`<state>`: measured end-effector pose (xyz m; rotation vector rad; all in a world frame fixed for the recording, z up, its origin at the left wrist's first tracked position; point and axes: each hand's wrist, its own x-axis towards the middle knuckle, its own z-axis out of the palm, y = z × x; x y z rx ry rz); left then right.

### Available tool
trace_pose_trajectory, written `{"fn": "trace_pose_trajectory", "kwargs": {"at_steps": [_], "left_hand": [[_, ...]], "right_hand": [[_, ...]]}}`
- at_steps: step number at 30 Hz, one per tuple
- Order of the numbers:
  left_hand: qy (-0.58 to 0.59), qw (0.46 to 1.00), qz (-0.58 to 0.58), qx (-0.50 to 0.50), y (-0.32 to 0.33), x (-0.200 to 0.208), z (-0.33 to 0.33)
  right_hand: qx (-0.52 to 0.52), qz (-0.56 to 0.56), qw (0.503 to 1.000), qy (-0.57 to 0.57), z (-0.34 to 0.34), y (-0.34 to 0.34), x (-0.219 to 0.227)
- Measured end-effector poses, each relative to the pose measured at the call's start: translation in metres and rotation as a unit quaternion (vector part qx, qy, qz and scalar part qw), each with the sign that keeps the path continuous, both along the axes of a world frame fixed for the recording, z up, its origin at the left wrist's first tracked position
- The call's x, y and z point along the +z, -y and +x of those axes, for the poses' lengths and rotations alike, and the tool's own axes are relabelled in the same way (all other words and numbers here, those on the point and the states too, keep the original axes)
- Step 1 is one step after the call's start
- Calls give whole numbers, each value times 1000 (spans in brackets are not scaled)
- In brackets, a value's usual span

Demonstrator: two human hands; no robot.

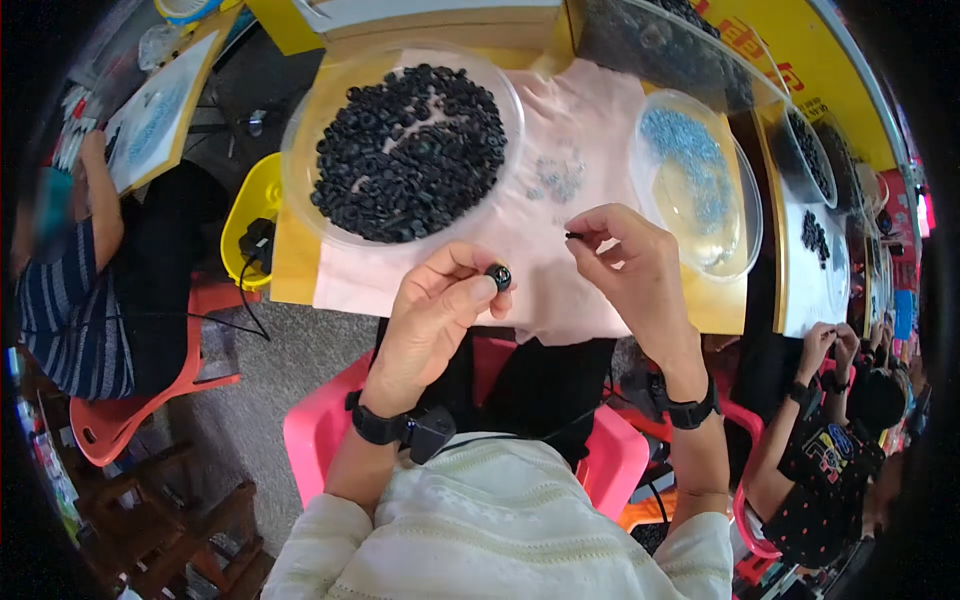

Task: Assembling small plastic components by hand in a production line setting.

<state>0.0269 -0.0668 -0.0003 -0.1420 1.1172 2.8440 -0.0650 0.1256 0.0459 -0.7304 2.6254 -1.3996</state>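
Note:
My left hand (pixel 428 318) pinches a small round black cap (pixel 499 277) between thumb and fingers, its glossy face turned up. To the right, apart from it, my right hand (pixel 638 280) is closed at the fingertips on a tiny dark piece (pixel 573 236) too small to name. Both hands are above the near part of a pale pink cloth (pixel 545 290). Beyond my left hand, many loose black round parts (pixel 410 165) fill a wide clear tub (pixel 512 95). Small clear and silvery bits (pixel 555 178) lie on the cloth beyond my right hand.
Right of the cloth stands a clear round tub (pixel 752 225) with small light-blue pieces (pixel 690 150). A large clear bin (pixel 660 50) is behind. A yellow basket (pixel 238 215) sits by the table's left side. Other people (pixel 75 310) work at tables on both sides.

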Motion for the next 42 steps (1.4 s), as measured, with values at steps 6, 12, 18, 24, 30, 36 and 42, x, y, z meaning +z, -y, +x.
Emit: {"fn": "trace_pose_trajectory", "kwargs": {"at_steps": [6,12,18,24,30,36,42], "left_hand": [[25,999,7,-41,-18,3,-6],[20,999,-2,-42,-32,9,-18],[12,999,-5,-41,-36,12,-18],[3,999,1,-48,-37,14,-16],[2,999,-8,-41,-37,15,-15],[8,997,-69,-15,-38,18,-14],[1,997,-72,-15,-38,20,-17]], "right_hand": [[-25,-200,948,247,12,-16,4],[7,-293,911,291,14,-26,9],[21,-305,910,281,18,-28,22],[26,-283,935,211,22,-23,22],[39,-249,956,151,24,-21,21],[27,-230,964,127,29,-17,20],[-8,-282,937,204,29,-14,13]]}}
